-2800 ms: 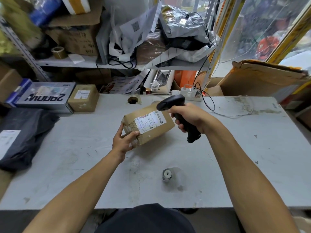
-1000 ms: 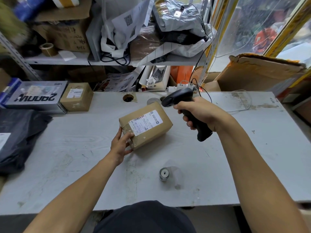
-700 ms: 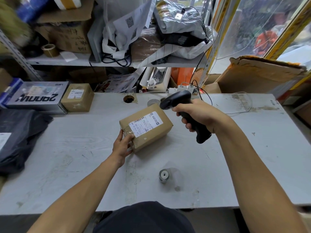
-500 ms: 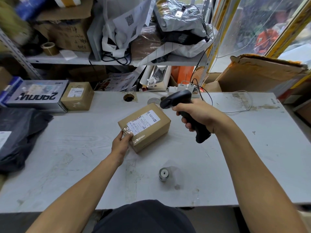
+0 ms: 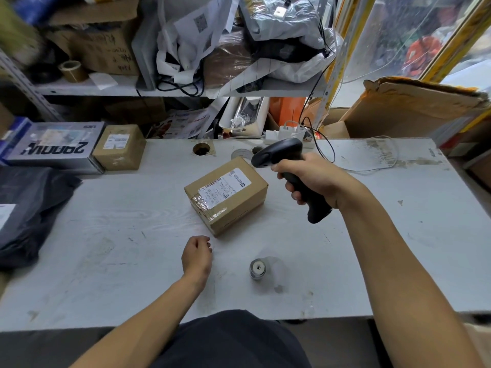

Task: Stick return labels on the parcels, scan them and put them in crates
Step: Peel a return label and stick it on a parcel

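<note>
- Two bare hands show in the head view, both yours, reaching out over the grey tabletop (image 5: 106,235).
- Your right hand (image 5: 310,179) is raised above the tabletop, forearm running in from the lower right, wrist bent slightly down. Its fingers (image 5: 296,193) are wrapped round the grip of the black handheld scanner (image 5: 287,171), thumb side up; the scanner's head points left, toward the parcel.
- Your left hand (image 5: 196,254) sits low near the tabletop, just in front of the parcel's near corner and apart from it. Its fingers are loosely curled under the palm and hold nothing; whether the knuckles touch the surface you cannot tell from this angle.
- Your parcel (image 5: 233,205), a brown cardboard box sealed with clear tape, lies flat on the tabletop between the two hands, turned at an angle. A white printed label (image 5: 225,188) is stuck across its top face, barcode end toward the near left corner.
- Your small label roll (image 5: 257,269) lies on its side on the tabletop, near your body and right of the left hand.
- At the far left edge stand a smaller brown box (image 5: 119,147) with its own label and, touching it on the left, a grey printed carton (image 5: 58,147). A dark plastic mailer bag (image 5: 32,208) lies nearer you on the left.
</note>
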`<state>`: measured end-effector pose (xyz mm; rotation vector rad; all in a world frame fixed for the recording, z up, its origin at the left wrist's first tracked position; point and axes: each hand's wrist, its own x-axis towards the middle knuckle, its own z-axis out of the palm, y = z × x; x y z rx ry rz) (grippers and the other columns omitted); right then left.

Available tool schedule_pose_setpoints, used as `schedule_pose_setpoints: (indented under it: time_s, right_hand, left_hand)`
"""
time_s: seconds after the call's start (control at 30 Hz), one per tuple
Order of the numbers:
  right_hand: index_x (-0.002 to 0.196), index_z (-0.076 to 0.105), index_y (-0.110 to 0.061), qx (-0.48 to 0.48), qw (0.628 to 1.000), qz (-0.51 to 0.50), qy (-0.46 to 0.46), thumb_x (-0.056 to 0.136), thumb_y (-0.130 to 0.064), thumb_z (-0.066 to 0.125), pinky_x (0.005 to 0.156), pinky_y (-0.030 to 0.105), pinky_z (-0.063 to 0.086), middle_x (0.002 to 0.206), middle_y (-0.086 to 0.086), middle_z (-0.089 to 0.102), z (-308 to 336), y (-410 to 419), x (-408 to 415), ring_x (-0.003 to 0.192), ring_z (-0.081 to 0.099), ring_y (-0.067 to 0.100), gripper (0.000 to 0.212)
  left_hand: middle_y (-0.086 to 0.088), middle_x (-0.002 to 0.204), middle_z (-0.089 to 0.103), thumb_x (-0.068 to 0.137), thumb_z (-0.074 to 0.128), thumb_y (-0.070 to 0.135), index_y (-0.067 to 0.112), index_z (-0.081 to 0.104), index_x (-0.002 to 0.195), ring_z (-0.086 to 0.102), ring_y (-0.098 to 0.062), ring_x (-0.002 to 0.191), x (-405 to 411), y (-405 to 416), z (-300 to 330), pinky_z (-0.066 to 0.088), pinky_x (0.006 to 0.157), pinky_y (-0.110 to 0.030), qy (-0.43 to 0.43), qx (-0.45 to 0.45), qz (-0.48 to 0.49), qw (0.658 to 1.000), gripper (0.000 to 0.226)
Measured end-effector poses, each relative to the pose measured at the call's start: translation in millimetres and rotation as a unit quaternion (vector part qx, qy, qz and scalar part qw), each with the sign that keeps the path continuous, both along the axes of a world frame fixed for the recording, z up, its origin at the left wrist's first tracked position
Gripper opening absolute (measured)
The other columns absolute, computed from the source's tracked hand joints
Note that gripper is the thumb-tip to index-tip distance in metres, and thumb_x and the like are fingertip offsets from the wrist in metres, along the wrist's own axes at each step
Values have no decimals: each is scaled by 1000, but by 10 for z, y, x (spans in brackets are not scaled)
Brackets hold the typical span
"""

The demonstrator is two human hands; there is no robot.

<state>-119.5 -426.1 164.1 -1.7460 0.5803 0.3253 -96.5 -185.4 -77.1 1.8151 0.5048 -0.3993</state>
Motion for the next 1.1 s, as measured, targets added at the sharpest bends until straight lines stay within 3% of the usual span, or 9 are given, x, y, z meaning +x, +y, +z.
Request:
schedule_pose_setpoints:
  time_s: [0.27,0.37,0.47,0.6,0.7,0.8,0.93,1.03,1.1]
  right_hand:
    - [95,65,-6,-39,999,-23,19,93,-30,67,54,30,49,68,8,60,-507,-105,-70,53,59,18,25]
    - [97,67,-10,-84,992,-72,54,91,-36,68,59,32,53,70,8,68,-1115,-186,-252,58,68,20,28]
    - [95,67,-12,-180,972,-81,125,92,-41,65,70,36,53,85,9,72,-1702,-264,-556,73,67,22,29]
    - [100,64,-15,-198,960,-93,173,96,-42,57,66,32,44,99,9,66,-2185,-269,-893,78,57,19,28]
    - [122,59,-11,-210,951,-114,196,94,-47,59,87,38,49,123,16,62,-2333,-236,-971,105,58,30,45]
    - [147,31,-15,-320,920,-168,154,78,-50,77,108,47,30,141,14,32,-2327,-69,-1002,130,33,35,90]
    - [105,58,-16,-391,898,-105,-172,83,-31,76,84,31,38,104,1,54,-2253,215,-1078,95,50,19,32]
    - [94,62,-25,-250,959,45,-121,92,-32,65,70,30,51,84,-13,60,-2228,438,-1082,76,58,7,8]
    - [102,65,-27,-190,978,42,-76,92,-34,64,74,28,54,88,-12,64,-2277,528,-1049,80,61,5,12]
  left_hand:
    - [4,102,64,100,54,15,22,63,107,62,-17,98,-145,-58,20,48,79,-23,-96,47,-204,973,14]
    - [12,107,59,85,68,22,31,62,110,60,-7,95,-253,-40,61,48,76,-19,-188,59,-354,914,27]
    - [18,117,48,73,75,44,39,60,118,57,-4,100,-313,-68,115,51,79,-23,-267,82,-498,821,48]
    - [17,132,42,74,75,51,40,60,126,53,-4,111,-363,-174,93,52,82,-27,-295,148,-568,754,55]
    - [12,135,50,83,73,34,34,65,126,55,-7,116,-373,-214,21,52,91,-32,-258,133,-561,775,44]
    - [12,120,65,86,70,23,29,69,122,59,-4,106,-363,-226,-29,52,90,-28,-257,100,-542,794,36]
    - [13,116,71,89,71,19,25,72,120,63,-1,102,-334,-255,-27,54,86,-20,-203,73,-489,845,32]
    - [12,110,72,89,73,19,23,74,118,67,0,93,-290,-250,-33,53,81,-18,-148,24,-435,888,29]
    - [10,110,72,90,74,19,25,73,118,68,-4,94,-262,-233,-12,54,81,-18,-120,5,-411,904,29]
